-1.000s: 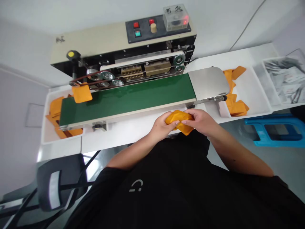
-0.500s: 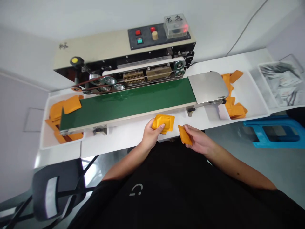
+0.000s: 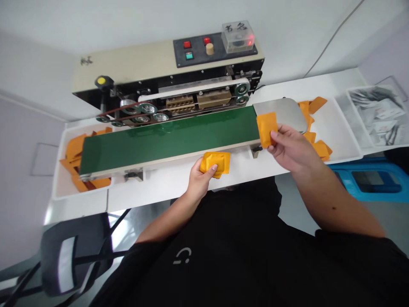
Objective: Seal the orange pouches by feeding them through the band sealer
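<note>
My left hand (image 3: 201, 175) is closed around a small stack of orange sachets (image 3: 220, 162), thumb on top, just in front of the conveyor's front edge. Between the thumb and fingers of my right hand (image 3: 289, 147) is a single orange sachet (image 3: 267, 129), raised over the right end of the belt beside the metal plate. The band sealing machine (image 3: 128, 64) stands behind, its green conveyor belt (image 3: 172, 138) running across in front of its rollers. No sachet lies on the visible part of the belt.
A white bin (image 3: 347, 123) with orange sachets stands at the belt's right end, another bin (image 3: 59, 170) with more at the left. Farther right is a tray of grey-white packets (image 3: 383, 111). A blue stool (image 3: 377, 181) and a black chair (image 3: 76, 251) stand nearby.
My right hand has moved up and right with its sachet, from near my body to over the belt's right end. A sachet at the belt's left end has dropped off. My left hand barely shifted.
</note>
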Demonstrator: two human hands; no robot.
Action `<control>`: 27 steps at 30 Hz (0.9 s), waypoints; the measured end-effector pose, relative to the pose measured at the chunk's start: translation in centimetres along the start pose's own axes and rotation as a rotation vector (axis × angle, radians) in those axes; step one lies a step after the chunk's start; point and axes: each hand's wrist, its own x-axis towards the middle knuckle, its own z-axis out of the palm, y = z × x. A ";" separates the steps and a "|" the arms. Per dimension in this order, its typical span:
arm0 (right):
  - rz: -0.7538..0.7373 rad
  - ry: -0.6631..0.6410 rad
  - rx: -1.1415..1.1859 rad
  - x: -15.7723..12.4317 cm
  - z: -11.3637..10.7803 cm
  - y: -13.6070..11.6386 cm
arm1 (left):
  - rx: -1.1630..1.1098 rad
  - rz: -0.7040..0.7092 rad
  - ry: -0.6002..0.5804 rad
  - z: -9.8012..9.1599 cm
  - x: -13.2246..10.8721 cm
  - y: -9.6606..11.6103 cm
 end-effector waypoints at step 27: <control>-0.001 0.166 -0.243 11.6 3.0 -1.8 | 0.000 -0.021 0.026 -1.2 0.1 -0.1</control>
